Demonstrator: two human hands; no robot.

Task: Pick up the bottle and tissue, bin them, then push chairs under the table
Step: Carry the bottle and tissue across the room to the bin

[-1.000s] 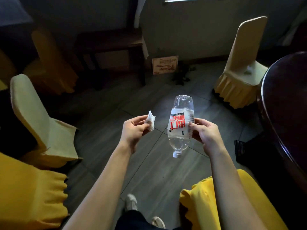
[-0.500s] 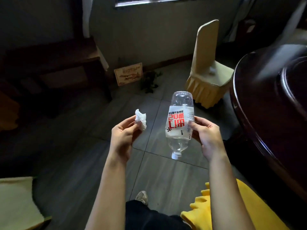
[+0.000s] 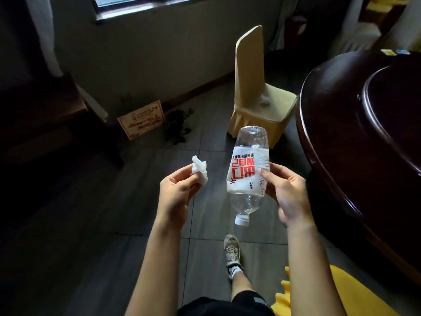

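The big round dark wooden worktop [image 3: 364,137] fills the right side, smooth and shiny, with a raised round part on top. Beside it stands a tall chair in a soft pale yellow cloth cover [image 3: 252,92], pulled out from the worktop, with a small white scrap on its seat. A bright yellow covered chair [image 3: 355,293] shows at the bottom right. The floor [image 3: 114,224] is grey tiles.

The clear plastic bottle with a white and red label [image 3: 248,174] is in the air, upside down, its white cap pointing at the floor. The right hand [image 3: 284,195] is wrapped around its side. The left hand [image 3: 175,192] pinches the small crumpled white tissue [image 3: 200,168] in its fingertips, up in front of the body.

Picking up looks done. I think the step now is carrying both to a bin. No bin is in sight, so the next move is to find one and drop both in. The chairs come after.
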